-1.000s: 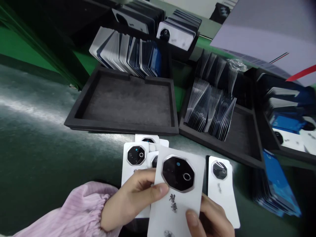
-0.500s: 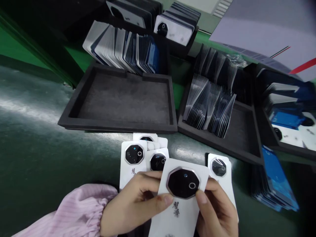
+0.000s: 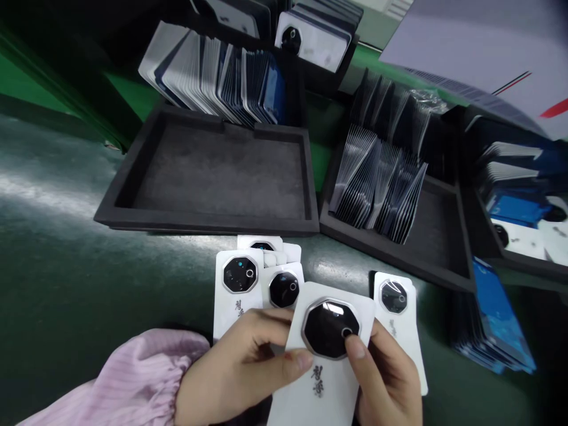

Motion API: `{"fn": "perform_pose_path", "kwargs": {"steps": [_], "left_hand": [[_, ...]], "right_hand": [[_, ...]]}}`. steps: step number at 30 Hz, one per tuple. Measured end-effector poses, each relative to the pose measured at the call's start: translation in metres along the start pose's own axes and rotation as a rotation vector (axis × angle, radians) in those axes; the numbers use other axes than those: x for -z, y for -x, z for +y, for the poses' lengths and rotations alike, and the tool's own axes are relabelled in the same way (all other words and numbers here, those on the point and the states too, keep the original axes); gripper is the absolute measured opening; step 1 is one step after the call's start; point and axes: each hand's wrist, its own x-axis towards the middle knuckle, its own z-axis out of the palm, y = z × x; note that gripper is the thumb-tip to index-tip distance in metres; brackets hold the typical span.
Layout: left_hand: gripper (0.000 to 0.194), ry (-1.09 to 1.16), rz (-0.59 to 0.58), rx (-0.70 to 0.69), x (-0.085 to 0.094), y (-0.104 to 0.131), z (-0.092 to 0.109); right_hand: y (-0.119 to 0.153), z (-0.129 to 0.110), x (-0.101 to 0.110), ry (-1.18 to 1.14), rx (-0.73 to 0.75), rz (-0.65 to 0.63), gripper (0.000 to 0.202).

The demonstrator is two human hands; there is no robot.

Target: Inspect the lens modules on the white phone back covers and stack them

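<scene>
The left hand (image 3: 242,361) and right hand (image 3: 390,378) clamp 1 white panel (image 3: 326,405) between thumbs and fingers, thumbs angled inward, the right thumb overlapping its black octagon (image 3: 326,331).

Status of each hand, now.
Left hand: closed, holding the panel by its left edge, thumb on the front.
Right hand: closed on the same panel, thumb on its dark octagon.

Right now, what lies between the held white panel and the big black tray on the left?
In the head view, several overlapping loose white panels lie between the held panel and the tray; the left hand partly hides them.
</scene>
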Motion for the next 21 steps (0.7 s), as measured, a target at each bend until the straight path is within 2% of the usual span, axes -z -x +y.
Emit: {"fn": "perform_pose_path", "kwargs": {"steps": [4, 6, 9, 17, 21], "left_hand": [[0.037, 0.125, 0.030, 0.077, 0.002, 0.001, 0.002], [0.038, 0.169, 0.047, 0.114, 0.003, 0.002, 0.000], [0.037, 0.206, 0.037, 0.128, 0.005, 0.002, -0.001], [0.024, 0.303, 0.007, 0.124, 0.006, 0.000, 0.002], [0.025, 0.305, 0.023, 0.153, 0.007, 0.000, 0.001]], "right_hand": [[0.013, 0.003, -0.005, -0.019, -0.029, 0.036, 0.029], [0.020, 0.004, -0.010, -0.032, -0.068, 0.097, 0.033], [0.025, 0.003, -0.016, -0.074, -0.094, 0.138, 0.032], [0.022, 0.006, -0.013, 0.035, 0.012, 0.168, 0.034], [0.024, 0.006, -0.016, 0.017, 0.023, 0.151, 0.036]]}}
